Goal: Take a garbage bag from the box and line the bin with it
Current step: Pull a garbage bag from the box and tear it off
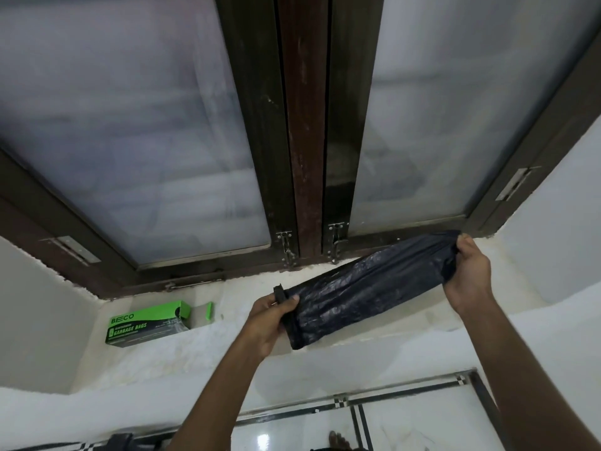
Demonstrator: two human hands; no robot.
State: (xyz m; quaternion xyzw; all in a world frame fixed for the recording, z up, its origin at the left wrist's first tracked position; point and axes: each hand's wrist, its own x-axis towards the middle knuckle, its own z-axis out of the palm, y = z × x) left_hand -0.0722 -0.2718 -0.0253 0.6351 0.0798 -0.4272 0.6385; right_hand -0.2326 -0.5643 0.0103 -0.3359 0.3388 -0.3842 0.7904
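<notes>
A black garbage bag (367, 291) is stretched out as a folded strip above the white window sill (406, 317). My left hand (273, 317) grips its lower left end. My right hand (468, 271) pinches the bunched upper right end near the window frame. A green and black garbage bag box (148, 323) lies on the sill to the left, its end flap open. No bin is in view.
A dark wooden window frame (305, 151) with frosted panes and metal latches rises behind the sill. White walls flank the recess. Below lies a glossy tiled floor (422, 424) with a dark border, and a bare foot (338, 441) shows at the bottom edge.
</notes>
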